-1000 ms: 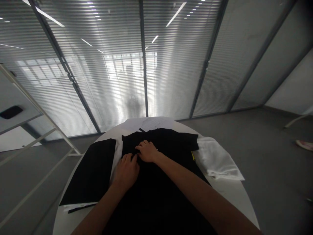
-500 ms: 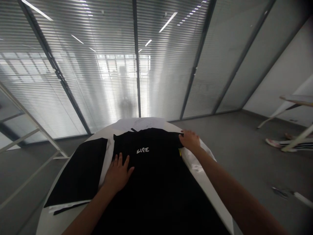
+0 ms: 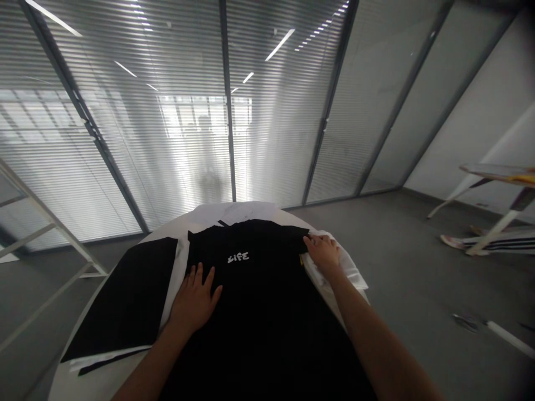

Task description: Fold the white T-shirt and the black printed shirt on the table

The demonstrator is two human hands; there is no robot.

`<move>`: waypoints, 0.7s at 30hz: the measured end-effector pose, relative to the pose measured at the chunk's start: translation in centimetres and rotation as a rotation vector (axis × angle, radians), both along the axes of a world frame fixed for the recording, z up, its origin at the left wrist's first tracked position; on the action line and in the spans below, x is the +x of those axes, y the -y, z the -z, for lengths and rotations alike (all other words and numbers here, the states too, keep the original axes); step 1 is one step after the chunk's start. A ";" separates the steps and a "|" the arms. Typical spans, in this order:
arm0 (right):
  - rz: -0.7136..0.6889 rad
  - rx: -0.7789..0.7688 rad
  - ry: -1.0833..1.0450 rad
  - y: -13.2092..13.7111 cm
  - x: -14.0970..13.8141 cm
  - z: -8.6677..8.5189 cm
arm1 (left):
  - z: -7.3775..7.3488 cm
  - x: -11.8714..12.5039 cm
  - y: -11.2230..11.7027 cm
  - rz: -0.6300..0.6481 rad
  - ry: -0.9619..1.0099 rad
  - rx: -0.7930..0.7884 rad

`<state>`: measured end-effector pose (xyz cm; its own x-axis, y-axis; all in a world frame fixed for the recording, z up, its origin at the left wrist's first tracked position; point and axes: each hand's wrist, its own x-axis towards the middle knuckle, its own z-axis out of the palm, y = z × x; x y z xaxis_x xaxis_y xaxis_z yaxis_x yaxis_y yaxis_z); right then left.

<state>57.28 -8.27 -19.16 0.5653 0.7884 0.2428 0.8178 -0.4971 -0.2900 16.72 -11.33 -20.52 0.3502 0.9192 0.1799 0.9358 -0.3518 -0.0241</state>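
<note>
A black T-shirt point(image 3: 259, 301) with white lettering on its chest lies spread on a white round-ended table point(image 3: 100, 384). My left hand point(image 3: 194, 301) rests flat on its left side, fingers spread and pointing away from me. At the end of the right sleeve, my right hand point(image 3: 324, 253) has its thumb and fingers closed at the sleeve's edge. Beneath that hand and beyond it is a crumpled white cloth point(image 3: 353, 273). Left of the T-shirt lies a folded stack of black and white fabric point(image 3: 125, 295).
A paper sheet with faint marks point(image 3: 246, 211) lies at the table's far end. A white metal frame point(image 3: 54, 223) stands on the left. Scissors point(image 3: 466, 322) and a white rod-like thing point(image 3: 510, 337) are at the right. Behind is a glass wall with blinds point(image 3: 276, 139).
My right hand has shifted slightly down at the sleeve's end, its fingers now over the white cloth. My left hand stays flat on the T-shirt. The view has turned slightly to the right.
</note>
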 end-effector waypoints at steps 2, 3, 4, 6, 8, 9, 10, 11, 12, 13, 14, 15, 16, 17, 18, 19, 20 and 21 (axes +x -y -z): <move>0.013 -0.047 -0.064 -0.8 0.5 -0.6 | 0.0 0.0 0.0 -0.002 0.002 0.008; 0.020 -0.070 -0.095 -1.3 0.7 -0.9 | 0.1 0.0 0.0 -0.002 0.003 0.010; 0.024 -0.088 -0.122 -1.9 0.8 -1.2 | 0.1 0.0 0.0 -0.002 0.003 0.013; 0.022 -0.111 -0.157 -3.0 0.8 -1.7 | 0.1 -0.1 0.0 -0.005 0.004 0.011; 0.006 -0.118 -0.173 -4.0 0.6 -1.9 | -0.2 0.0 0.0 -0.005 0.009 0.006; -0.003 -0.112 -0.180 -4.4 0.5 -1.9 | -0.4 0.1 0.0 -0.005 0.015 0.008; -0.011 -0.100 -0.184 -4.6 0.4 -1.7 | -0.7 0.3 -0.1 -0.007 0.026 0.011; -0.021 -0.081 -0.184 -4.8 0.3 -1.5 | -1.2 0.7 -0.3 -0.011 0.043 0.010; -0.031 -0.057 -0.181 -5.0 0.2 -1.3 | -1.7 1.3 -0.5 -0.009 0.064 0.004; -0.042 -0.030 -0.180 -5.0 0.2 -1.1 | -2.3 2.1 -1.0 0.003 0.089 -0.007; -0.055 -0.001 -0.188 -5.1 0.2 -0.9 | -2.9 3.2 -1.6 0.029 0.114 -0.022; -0.070 0.032 -0.215 -5.1 0.3 -0.7 | -3.5 4.4 -2.4 0.072 0.137 -0.041; -0.087 0.068 -0.258 -5.1 0.4 -0.6 | -4.1 5.9 -3.4 0.130 0.158 -0.053; -0.103 0.101 -0.307 -5.1 0.6 -0.5 | -4.6 7.5 -4.6 0.196 0.179 -0.060; -0.120 0.132 -0.355 -5.1 0.7 -0.4 | -5.0 9.3 -5.9 0.262 0.200 -0.064; -0.137 0.161 -0.391 -5.2 0.9 -0.4 | -5.2 11.1 -7.3 0.322 0.223 -0.060; -0.150 0.192 -0.411 -5.3 1.0 -0.4 | -5.2 12.9 -8.7 0.367 0.248 -0.060; -0.160 0.223 -0.418 -5.3 1.1 -0.4 | -5.2 14.6 -10.1 0.393 0.265 -0.064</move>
<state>58.37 -2.93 -18.80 0.5268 0.8276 0.1940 0.6699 -0.2638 -0.6940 31.32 -1.27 -15.34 0.6229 0.7386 0.2576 0.7028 -0.6731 0.2303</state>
